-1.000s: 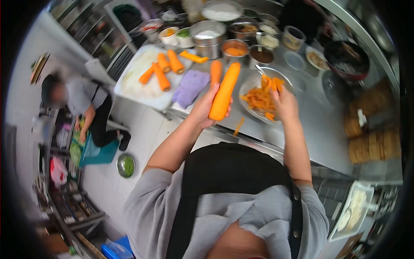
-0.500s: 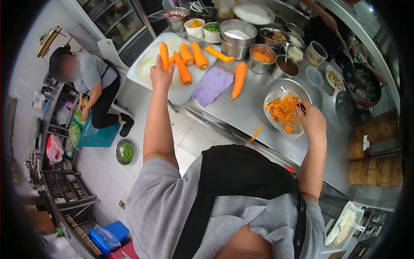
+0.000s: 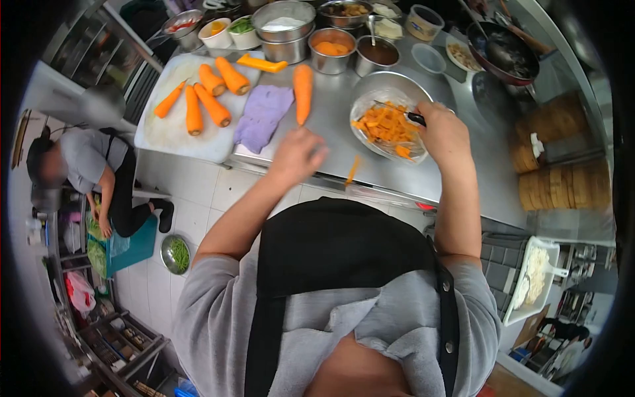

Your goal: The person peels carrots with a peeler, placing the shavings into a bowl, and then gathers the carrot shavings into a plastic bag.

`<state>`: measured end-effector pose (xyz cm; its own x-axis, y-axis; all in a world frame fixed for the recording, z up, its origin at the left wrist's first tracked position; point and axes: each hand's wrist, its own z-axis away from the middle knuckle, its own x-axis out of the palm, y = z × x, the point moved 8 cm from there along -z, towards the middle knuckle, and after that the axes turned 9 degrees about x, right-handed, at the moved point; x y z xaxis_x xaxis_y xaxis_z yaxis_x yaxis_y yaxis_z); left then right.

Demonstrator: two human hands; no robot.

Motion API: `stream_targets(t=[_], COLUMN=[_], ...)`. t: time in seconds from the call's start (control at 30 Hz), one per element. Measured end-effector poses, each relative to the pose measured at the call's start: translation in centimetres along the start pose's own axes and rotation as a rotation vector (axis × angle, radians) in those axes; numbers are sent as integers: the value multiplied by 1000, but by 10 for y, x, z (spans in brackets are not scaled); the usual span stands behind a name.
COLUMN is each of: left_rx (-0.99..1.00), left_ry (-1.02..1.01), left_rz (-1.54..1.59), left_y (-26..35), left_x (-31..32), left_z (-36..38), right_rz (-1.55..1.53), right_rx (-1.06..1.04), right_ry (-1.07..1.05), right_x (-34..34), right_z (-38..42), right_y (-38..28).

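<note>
My right hand (image 3: pixel 447 135) is closed around the black handle of a peeler (image 3: pixel 415 118), whose thin metal end reaches over a steel bowl (image 3: pixel 370 83). Orange carrot peelings (image 3: pixel 387 129) fill the bowl's plastic-lined inside. Blurred by motion, my left hand (image 3: pixel 297 157) has its fingers loosely bent and apart, with nothing seen in them. It is just below the tip of a single carrot (image 3: pixel 302 92) on the steel counter. Several carrots (image 3: pixel 211 106) rest on a white cutting board (image 3: pixel 155 135). Between board and single carrot lies a purple cloth (image 3: pixel 264 116).
A yellow-orange tool (image 3: pixel 261 63) touches the board's far side. Steel pots (image 3: pixel 329 59) and tubs stand behind. One peel strip (image 3: pixel 354 170) hangs at the counter edge. Bamboo steamers (image 3: pixel 562 188) are at right. A seated person (image 3: pixel 99 165) handles greens at left.
My left hand has let go of a carrot, which now lies on the board, and moved right toward the single carrot. The peeler stays in my right hand over the bowl. The view has shifted.
</note>
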<state>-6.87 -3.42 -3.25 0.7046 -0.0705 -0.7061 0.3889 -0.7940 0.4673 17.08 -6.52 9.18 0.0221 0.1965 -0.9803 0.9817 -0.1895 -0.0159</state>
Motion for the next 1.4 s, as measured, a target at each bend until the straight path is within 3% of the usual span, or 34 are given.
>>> stream_targets(t=[0.13, 0.27, 0.37, 0.47, 0.57, 0.67, 0.7, 0.77, 0.8, 0.9, 1.0, 1.17, 1.4], left_rx=[17, 65, -227, -385, -322, 12, 32, 64, -93, -136, -29, -27, -90], left_ry=[-120, -162, -279, -143, 88, 53, 22, -37, -90, -151, -61, -1, -6], left_rz=[-11, -23, 70, 403, 655, 362, 222, -52, -61, -171, -116, 33, 65], left_y=[42, 29, 7, 15, 38, 56, 58, 62, 75, 90, 83, 81, 45], left_x=[55, 80, 77, 48, 28, 37, 45, 64, 57, 59, 70, 67, 72], left_z=[-11, -7, -6, -39, -86, -126, -128, -129, -132, -138, -138, -136, -122], right_rz=[-2, 40, 36, 101, 51, -33, -50, -80, -66, -40, -40, -45, -161], right_rx=[7, 3, 64, 229, 195, 250, 237, 210, 173, 75, 21, 13, 168], right_ry=[37, -49, -56, -47, -3, -139, -146, -168, -136, -58, -28, -54, -63], right_x=[-3, 10, 26, 32, 24, 23, 23, 23, 19, 15, 17, 15, 2], right_z=[4, 8, 9, 3, 3, 1, 0, 1, 3, 12, 19, 25, 25], right_y=[6, 11, 25, 48, 48, 51, 50, 50, 46, 33, 25, 24, 50])
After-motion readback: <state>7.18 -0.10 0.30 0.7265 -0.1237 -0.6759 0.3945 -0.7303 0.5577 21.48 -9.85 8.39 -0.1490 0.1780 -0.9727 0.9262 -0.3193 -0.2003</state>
